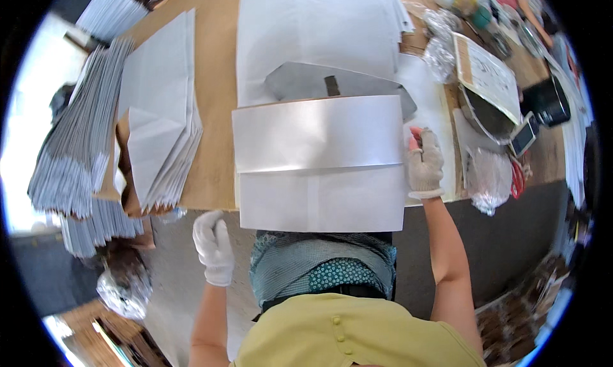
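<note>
A broad white paper sheet (319,137) with a crease across it lies in front of me, its near part (322,201) reaching past the table edge. Just beyond it shows a grey, pointed paper flap (294,79) with a dark patch (331,85). My right hand (426,166), in a pale knitted glove, rests closed beside the sheet's right edge; something small and red (416,137) shows at its fingers, its kind unclear. Off the table's front edge, left of the sheet, my white-gloved left hand (214,247) hangs with loosely bent fingers, thumb apart, holding nothing visible.
Large white paper sheets (319,22) lie farther back. To the left are folded white paper bags (163,124) and a thick grey-white paper stack (76,137). On the right sit a round open container (485,111), a black cup-like object (546,102) and a clear plastic bag (488,178).
</note>
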A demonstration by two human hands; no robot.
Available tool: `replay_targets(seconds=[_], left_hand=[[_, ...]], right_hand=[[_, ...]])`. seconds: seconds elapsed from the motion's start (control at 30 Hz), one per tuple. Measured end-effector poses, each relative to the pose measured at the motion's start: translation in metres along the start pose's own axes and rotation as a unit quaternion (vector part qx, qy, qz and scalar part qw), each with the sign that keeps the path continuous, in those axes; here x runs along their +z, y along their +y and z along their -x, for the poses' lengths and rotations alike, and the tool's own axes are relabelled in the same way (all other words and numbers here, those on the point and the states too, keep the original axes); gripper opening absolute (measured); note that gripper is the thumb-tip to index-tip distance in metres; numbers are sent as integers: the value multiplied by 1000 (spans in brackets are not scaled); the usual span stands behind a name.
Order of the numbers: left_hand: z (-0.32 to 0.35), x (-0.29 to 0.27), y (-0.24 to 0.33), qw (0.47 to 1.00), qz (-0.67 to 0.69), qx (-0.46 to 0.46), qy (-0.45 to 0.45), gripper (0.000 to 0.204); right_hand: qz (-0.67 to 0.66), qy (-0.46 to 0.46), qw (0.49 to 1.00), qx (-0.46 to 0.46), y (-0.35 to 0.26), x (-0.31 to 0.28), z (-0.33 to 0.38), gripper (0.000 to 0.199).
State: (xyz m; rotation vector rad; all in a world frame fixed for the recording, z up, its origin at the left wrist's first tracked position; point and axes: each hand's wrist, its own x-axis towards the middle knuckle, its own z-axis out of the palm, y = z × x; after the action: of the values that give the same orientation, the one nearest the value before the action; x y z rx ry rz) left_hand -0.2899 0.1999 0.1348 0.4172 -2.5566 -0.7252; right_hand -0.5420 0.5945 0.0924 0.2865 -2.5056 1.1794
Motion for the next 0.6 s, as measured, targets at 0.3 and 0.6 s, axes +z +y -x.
replay_targets(seconds=[0.3,0.6], left_hand=[[-6,-6,-4,987,40,-153,25,21],[-131,55,-25,962,7,174,-211,24]], right_hand=[[0,-38,999,27,11,7,8,22],[32,-25,998,49,14,5,11,25]])
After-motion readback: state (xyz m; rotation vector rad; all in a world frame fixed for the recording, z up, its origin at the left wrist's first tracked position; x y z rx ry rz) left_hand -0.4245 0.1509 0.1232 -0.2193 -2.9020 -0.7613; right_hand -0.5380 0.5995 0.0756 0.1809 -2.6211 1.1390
